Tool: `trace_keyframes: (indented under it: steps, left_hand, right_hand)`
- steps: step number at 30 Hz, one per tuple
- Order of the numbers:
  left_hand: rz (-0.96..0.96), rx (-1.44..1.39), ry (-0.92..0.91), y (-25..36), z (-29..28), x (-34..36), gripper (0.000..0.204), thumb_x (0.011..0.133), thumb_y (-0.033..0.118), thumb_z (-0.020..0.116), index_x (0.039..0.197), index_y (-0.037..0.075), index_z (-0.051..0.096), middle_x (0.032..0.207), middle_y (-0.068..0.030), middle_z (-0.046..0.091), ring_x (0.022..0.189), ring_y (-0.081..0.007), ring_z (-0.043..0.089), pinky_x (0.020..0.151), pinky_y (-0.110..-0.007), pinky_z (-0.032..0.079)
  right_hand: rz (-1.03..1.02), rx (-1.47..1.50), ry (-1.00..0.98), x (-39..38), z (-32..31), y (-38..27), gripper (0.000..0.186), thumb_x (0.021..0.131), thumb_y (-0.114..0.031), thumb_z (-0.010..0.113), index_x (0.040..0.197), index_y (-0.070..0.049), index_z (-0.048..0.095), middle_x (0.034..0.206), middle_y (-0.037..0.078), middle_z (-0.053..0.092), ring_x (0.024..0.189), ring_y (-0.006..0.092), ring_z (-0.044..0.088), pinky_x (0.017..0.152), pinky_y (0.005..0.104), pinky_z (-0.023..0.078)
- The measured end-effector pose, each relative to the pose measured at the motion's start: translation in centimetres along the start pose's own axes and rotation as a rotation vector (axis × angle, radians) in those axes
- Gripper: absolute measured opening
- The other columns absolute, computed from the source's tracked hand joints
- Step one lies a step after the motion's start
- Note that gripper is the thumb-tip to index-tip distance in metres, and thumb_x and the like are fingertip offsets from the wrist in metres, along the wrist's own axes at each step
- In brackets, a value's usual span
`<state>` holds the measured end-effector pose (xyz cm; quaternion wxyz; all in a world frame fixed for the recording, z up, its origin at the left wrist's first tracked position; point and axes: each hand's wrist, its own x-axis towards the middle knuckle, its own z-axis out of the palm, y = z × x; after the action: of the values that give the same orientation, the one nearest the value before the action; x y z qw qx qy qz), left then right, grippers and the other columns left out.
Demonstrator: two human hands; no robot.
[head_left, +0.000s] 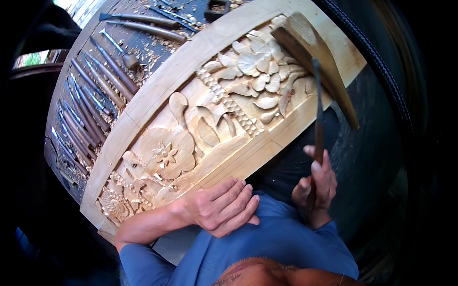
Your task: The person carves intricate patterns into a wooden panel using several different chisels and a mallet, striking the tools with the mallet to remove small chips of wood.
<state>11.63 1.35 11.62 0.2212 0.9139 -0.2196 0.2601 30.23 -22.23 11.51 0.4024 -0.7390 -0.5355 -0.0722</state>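
Left hand (222, 207): it was laid flat, palm down, at the near edge of the carved wooden panel (210, 114); the fingers were stretched out and kept together, and nothing was held in them.
Right hand (316, 188): it was closed around the lower end of a thin dark tool shaft (318, 119), the thumb being raised along it; the grip was narrow and firm.
Tool shaft: it was held nearly upright in the picture, running from the right hand up over the right end of the panel, where its upper end was seen against a wooden mallet (317, 62).
Wooden mallet: a long wedge-shaped block of brown wood was seen lying slantwise over the panel's upper right corner; how it was joined to the shaft could not be told.
Carved wooden panel: a long pale board was laid slantwise across the bench, with flowers, leaves and a beaded band cut in relief; its near edge was touched by the left hand.
Chisels (88, 105): many long-handled chisels were laid in a row on the bench (57, 157), just beside the panel's far edge, among wood shavings (148, 52).
Clothing: a blue shirt (276, 243) was worn by the person.
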Motion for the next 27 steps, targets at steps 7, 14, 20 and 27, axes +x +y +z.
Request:
trace_keyframes:
  steps: [7,14,20,27]
  left_hand:
    - [-0.062,-0.112,0.087,-0.4,0.6,-0.4,0.034,0.109,0.03,0.076,0.103,-0.004,0.078,0.093,-0.0145,0.081,0.085,-0.0265,0.083,0.083,-0.039,0.07]
    - [-0.035,-0.061,0.127,-0.1,1.3,-0.9,0.031,0.108,0.026,0.075,0.103,-0.004,0.078,0.091,-0.0139,0.079,0.084,-0.0261,0.082,0.081,-0.037,0.07]
    - [0.052,0.068,0.085,-0.3,0.9,-0.7,0.027,0.105,0.021,0.077,0.104,-0.006,0.077,0.09,-0.0141,0.078,0.081,-0.0251,0.079,0.078,-0.036,0.065]
    - [0.125,0.145,0.149,0.1,1.1,-0.4,0.027,0.104,0.02,0.079,0.104,-0.007,0.074,0.088,-0.0132,0.076,0.08,-0.0245,0.078,0.075,-0.035,0.064]
  right_hand:
    - [-0.114,-0.331,-0.022,4.2,2.1,4.8,0.036,0.114,-0.023,0.071,0.138,0.004,0.067,0.132,0.038,0.074,0.111,0.0502,0.081,0.092,0.0542,0.069]
    - [-0.143,-0.317,-0.08,4.3,3.0,4.6,0.03,0.104,-0.013,0.081,0.132,-0.004,0.075,0.136,0.034,0.076,0.111,0.0469,0.082,0.09,0.0499,0.07]
    - [-0.212,-0.333,-0.034,5.3,4.1,4.9,0.033,0.101,0.001,0.077,0.133,0.003,0.07,0.117,0.028,0.083,0.111,0.0481,0.082,0.095,0.0554,0.068]
    - [-0.217,-0.302,0.07,5.9,5.0,5.4,0.04,0.095,0.002,0.084,0.134,-0.002,0.077,0.121,0.025,0.083,0.11,0.0431,0.084,0.094,0.0464,0.069]
